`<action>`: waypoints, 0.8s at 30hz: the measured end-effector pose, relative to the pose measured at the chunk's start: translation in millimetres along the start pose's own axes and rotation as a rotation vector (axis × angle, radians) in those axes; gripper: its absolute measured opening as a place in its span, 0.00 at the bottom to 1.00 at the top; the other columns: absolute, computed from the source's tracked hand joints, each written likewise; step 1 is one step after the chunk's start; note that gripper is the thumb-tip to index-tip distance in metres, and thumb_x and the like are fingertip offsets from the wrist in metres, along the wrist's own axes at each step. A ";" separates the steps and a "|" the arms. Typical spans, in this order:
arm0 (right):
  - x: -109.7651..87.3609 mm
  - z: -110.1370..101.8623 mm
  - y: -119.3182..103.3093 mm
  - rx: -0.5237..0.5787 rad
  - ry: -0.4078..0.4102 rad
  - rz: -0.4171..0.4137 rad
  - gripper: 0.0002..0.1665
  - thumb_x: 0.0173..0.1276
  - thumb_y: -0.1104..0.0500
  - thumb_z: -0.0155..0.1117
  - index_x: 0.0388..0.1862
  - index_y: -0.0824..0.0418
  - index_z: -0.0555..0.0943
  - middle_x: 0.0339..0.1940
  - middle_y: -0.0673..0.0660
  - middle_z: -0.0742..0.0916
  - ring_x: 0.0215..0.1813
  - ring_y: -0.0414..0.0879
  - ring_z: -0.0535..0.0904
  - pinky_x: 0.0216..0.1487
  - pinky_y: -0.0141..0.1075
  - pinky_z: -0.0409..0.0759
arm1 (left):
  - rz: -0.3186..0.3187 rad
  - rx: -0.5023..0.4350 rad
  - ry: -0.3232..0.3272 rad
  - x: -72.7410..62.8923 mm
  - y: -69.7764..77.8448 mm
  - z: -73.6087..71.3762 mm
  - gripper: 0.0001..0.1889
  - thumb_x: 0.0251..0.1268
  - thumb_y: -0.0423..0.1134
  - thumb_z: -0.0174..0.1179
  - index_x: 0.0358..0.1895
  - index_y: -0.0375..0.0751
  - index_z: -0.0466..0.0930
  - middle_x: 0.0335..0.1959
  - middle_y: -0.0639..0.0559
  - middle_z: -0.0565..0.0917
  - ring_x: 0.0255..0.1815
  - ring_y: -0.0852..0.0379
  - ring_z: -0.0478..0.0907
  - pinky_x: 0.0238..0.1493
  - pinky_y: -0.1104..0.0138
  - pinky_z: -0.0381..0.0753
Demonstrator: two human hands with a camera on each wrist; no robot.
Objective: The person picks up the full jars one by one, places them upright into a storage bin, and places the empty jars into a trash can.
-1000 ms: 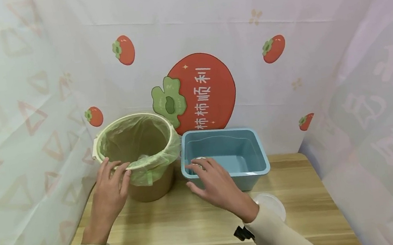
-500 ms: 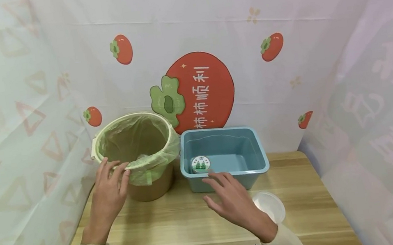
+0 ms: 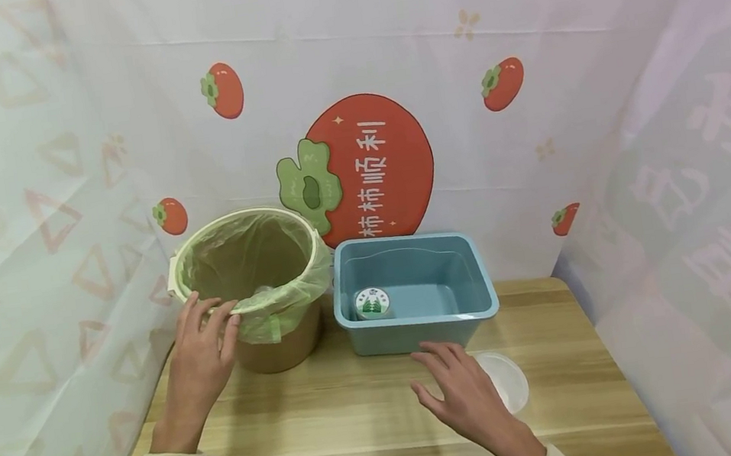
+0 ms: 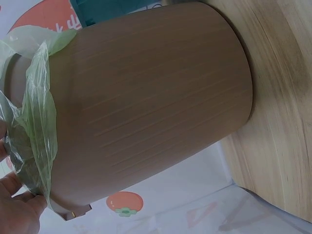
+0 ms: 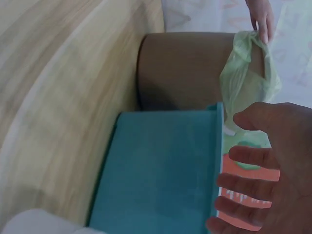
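My left hand (image 3: 196, 362) rests its loosely bent fingers on the near rim of a brown trash can (image 4: 156, 92), touching its light-green plastic liner (image 4: 41, 107). The liner is folded outward over the rim. My right hand (image 3: 467, 396) is spread and holds nothing, in front of the blue plastic bin (image 3: 421, 336). In the right wrist view its fingers stand apart beside the bin's rim. Inside the bin, in the near left corner, lies a round tub (image 3: 371, 303) with a white and green printed top.
A round translucent plastic lid or shallow dish (image 3: 505, 379) lies on the wooden table (image 3: 316, 435), beyond my right hand. Printed cloth (image 3: 459, 146) hangs behind the containers and along both sides. A pale crumpled item (image 3: 263, 291) shows inside the trash can.
My right hand has drawn back from over the blue bin toward me and to the right, leaving the round tub visible. The left hand stays at the trash can's rim.
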State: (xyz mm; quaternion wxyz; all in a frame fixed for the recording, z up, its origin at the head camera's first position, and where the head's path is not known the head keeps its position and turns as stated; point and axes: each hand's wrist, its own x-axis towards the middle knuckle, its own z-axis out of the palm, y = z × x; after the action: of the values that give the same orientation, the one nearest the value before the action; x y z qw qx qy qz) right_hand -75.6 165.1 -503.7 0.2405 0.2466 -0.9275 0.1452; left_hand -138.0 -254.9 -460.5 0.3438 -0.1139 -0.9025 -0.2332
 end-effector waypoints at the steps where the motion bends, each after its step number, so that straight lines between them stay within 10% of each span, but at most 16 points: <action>1: -3.6 0.9 2.9 0.000 -0.004 0.012 0.27 0.63 0.49 0.84 0.60 0.51 0.88 0.61 0.56 0.89 0.61 0.56 0.84 0.47 0.49 0.89 | 0.003 0.002 0.000 0.1 -0.2 0.2 0.11 0.79 0.34 0.65 0.58 0.35 0.87 0.61 0.31 0.82 0.82 0.28 0.66 0.74 0.32 0.74; 24: -54.3 22.8 68.0 -0.063 -0.068 0.234 0.33 0.58 0.44 0.83 0.61 0.53 0.87 0.70 0.68 0.82 0.70 0.74 0.77 0.61 0.73 0.80 | 0.007 -0.039 0.030 0.8 1.7 2.2 0.11 0.77 0.32 0.66 0.57 0.35 0.88 0.61 0.31 0.83 0.81 0.26 0.66 0.81 0.34 0.68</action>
State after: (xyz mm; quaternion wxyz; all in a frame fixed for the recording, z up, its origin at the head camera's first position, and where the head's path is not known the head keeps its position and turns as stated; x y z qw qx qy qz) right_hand -78.6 234.1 -561.3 0.1977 0.1339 -0.9617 0.1348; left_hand -139.2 -252.3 -460.8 0.3557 -0.1203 -0.8921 -0.2513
